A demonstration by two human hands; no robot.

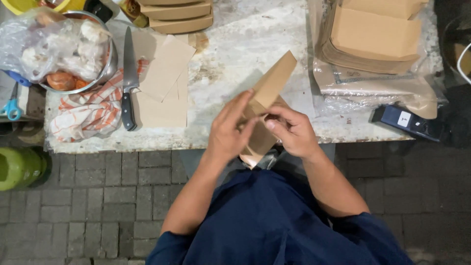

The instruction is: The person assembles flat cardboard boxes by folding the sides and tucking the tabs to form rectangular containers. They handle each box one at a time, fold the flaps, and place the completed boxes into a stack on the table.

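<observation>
Both my hands hold a flat brown cardboard box blank [273,81] over the near edge of the worn white table [235,59]. My left hand [229,130] presses its fingers flat against the blank's lower part. My right hand [292,130] pinches the blank's fold from the right side. The blank's top panel sticks up and away toward the table's middle. Its lower end hangs below my hands, near my lap.
A stack of flat brown box blanks [375,34] lies in plastic wrap at the back right. Folded boxes [179,17] sit at the back. Loose brown sheets [164,83], a black-handled knife [128,78], a striped cloth [91,113] and a metal bowl with bagged food [68,49] lie left. A dark device [407,122] rests at the right edge.
</observation>
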